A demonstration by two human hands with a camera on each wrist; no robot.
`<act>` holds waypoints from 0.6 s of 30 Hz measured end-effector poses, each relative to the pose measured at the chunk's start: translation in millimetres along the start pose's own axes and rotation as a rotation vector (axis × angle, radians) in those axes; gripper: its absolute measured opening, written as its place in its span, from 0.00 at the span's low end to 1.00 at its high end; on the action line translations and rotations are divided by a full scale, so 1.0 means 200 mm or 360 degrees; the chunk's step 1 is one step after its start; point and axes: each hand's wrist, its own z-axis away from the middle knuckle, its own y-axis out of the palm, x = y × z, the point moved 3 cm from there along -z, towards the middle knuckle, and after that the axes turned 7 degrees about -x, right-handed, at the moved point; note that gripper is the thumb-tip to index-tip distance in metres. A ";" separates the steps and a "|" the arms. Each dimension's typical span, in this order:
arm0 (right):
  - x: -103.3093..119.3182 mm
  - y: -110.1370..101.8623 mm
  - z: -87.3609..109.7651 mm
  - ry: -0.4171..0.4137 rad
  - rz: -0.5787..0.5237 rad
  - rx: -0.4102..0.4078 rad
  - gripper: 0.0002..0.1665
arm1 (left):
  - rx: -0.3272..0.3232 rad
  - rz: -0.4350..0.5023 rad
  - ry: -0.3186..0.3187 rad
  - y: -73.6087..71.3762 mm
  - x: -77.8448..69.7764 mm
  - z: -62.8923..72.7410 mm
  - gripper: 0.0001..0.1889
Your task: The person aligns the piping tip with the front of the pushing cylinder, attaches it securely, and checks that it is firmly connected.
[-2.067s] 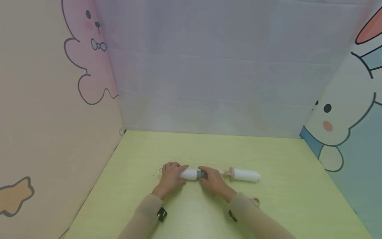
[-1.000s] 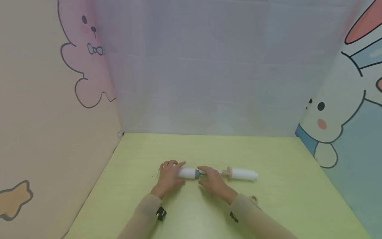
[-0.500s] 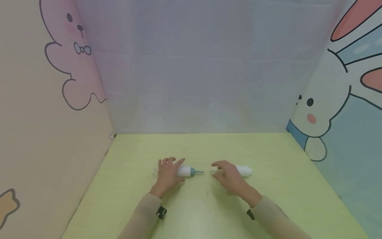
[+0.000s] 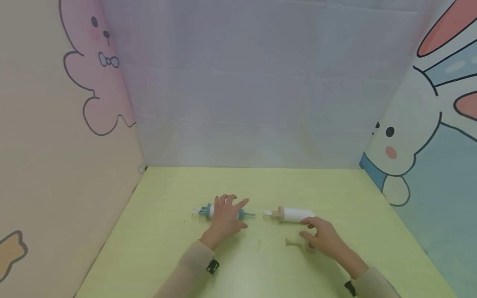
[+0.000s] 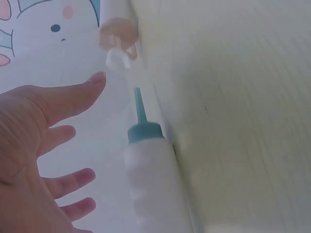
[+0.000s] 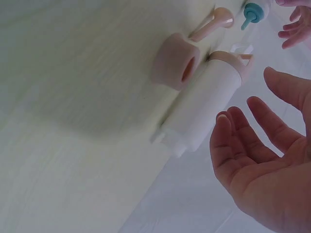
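Observation:
A white icing syringe (image 4: 212,210) with a teal nozzle (image 5: 140,109), teal collar and white plunger end lies on the table. My left hand (image 4: 225,217) is over its barrel, thumb and fingers spread; in the left wrist view the hand is beside the barrel (image 5: 155,179). To the right lies a second white syringe (image 4: 294,214) with a pink collar (image 6: 228,62). My right hand (image 4: 325,238) is near its right end, fingers loosely bent and holding nothing. Close to that hand lie a pink ring cap (image 6: 176,60) and a pink nozzle (image 4: 293,242).
The yellow-green table (image 4: 238,269) meets a pale cloth backdrop (image 4: 238,91) behind. Side walls bear a pink bear drawing (image 4: 100,82) on the left and a white rabbit drawing (image 4: 398,136) on the right.
My right hand has moved right, from the teal nozzle past the pink-collared syringe's plunger to its far end. My left hand has shifted right along the barrel, uncovering the teal collar.

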 end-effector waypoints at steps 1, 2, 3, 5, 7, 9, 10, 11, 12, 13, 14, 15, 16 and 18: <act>-0.01 0.00 0.02 0.0016 0.0001 0.0011 0.17 | -0.0012 0.0001 0.0033 0.01 -0.03 0.00 0.41; -0.02 -0.01 0.03 0.0028 0.0003 0.0020 0.17 | -0.0026 0.0001 0.0065 0.02 -0.05 0.00 0.41; -0.03 -0.01 0.04 0.0040 0.0006 0.0029 0.18 | -0.0042 -0.0004 0.0097 0.03 -0.09 0.01 0.41; -0.05 -0.02 0.07 0.0072 0.0008 0.0062 0.19 | -0.0085 -0.0020 0.0174 0.06 -0.15 0.02 0.41; -0.07 -0.01 0.09 0.0122 0.0019 0.0093 0.21 | -0.0109 -0.0019 0.0242 0.09 -0.22 0.03 0.40; -0.09 0.00 0.11 0.0151 0.0031 0.0127 0.22 | -0.0110 -0.0005 0.0297 0.12 -0.28 0.04 0.39; -0.10 0.00 0.11 0.0162 0.0040 0.0145 0.23 | -0.0109 -0.0002 0.0328 0.14 -0.31 0.04 0.38; -0.11 0.01 0.12 0.0171 0.0048 0.0158 0.23 | -0.0107 0.0004 0.0355 0.16 -0.34 0.05 0.38; -0.12 0.01 0.12 0.0176 0.0055 0.0168 0.24 | -0.0101 0.0004 0.0378 0.18 -0.37 0.05 0.37; -0.13 0.01 0.13 0.0170 0.0060 0.0175 0.24 | -0.0104 0.0016 0.0397 0.19 -0.39 0.06 0.37; -0.14 0.01 0.13 0.0162 0.0057 0.0178 0.24 | -0.0109 0.0033 0.0405 0.21 -0.42 0.06 0.36; -0.15 0.02 0.14 0.0148 0.0062 0.0179 0.24 | -0.0114 0.0060 0.0406 0.22 -0.44 0.07 0.35; -0.16 0.02 0.14 0.0133 0.0064 0.0176 0.24 | -0.0121 0.0088 0.0407 0.24 -0.45 0.07 0.34; -0.18 0.02 0.15 0.0102 0.0063 0.0169 0.25 | -0.0112 0.0145 0.0382 0.26 -0.49 0.08 0.32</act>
